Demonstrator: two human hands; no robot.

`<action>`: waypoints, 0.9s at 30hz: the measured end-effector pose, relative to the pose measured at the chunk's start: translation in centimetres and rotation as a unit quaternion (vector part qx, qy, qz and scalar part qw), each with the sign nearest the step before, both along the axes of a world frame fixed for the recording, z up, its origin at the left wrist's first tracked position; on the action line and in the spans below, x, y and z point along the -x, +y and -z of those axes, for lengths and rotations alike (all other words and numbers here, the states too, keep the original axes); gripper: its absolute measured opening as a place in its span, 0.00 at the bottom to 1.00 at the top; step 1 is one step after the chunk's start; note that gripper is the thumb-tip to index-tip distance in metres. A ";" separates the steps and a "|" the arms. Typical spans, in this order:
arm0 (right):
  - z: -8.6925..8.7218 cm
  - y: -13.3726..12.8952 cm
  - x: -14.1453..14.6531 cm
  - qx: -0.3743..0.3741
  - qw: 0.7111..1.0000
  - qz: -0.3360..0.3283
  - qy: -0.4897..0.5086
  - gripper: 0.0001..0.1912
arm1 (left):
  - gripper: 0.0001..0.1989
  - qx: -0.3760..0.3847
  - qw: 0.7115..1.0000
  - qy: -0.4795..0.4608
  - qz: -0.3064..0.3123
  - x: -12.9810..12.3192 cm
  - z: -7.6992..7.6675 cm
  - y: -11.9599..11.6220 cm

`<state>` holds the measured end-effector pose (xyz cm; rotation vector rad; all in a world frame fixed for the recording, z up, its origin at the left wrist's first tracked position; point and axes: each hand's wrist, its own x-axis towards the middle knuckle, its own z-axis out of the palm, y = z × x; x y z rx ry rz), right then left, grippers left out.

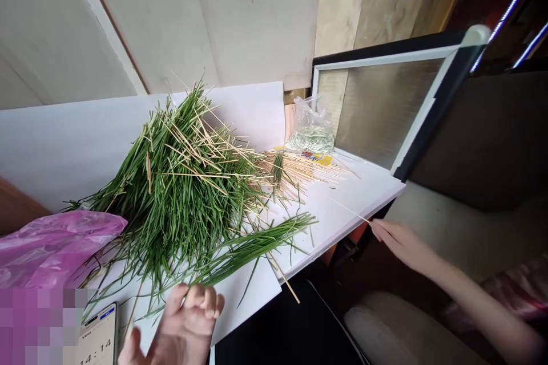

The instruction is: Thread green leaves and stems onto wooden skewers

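The only camera is worn on the person's head and it looks forward and down with a strong tilt, so the long white table top [325, 234] runs slanted across the picture. It is near to the work: the large heap of green grass blades [184, 194] fills the middle, the bare left hand [175, 325] comes in at the bottom edge, and the bare right hand [402, 245], pinching a thin wooden skewer [349, 211], comes from the right. A beige wall [257, 17] closes the view behind.
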<state>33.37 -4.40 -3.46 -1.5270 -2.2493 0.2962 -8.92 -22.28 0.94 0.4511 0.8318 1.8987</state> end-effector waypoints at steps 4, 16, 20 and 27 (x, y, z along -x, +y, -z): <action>4.2 -5.3 2.0 0.011 0.976 0.027 0.215 0.28 | 0.20 -0.024 0.965 0.235 0.113 -1.6 -2.2 5.8; 5.9 -5.3 9.5 0.113 0.895 -0.049 0.429 0.24 | 0.08 -0.046 0.634 0.732 0.245 -5.5 -2.0 19.5; 9.0 -6.5 8.3 0.099 0.900 0.015 0.424 0.26 | 0.08 -0.077 0.588 0.765 0.252 -5.7 -0.8 19.3; 11.1 -6.4 7.7 0.051 0.903 0.063 0.422 0.26 | 0.08 -0.046 0.530 0.810 0.247 -6.0 0.2 18.3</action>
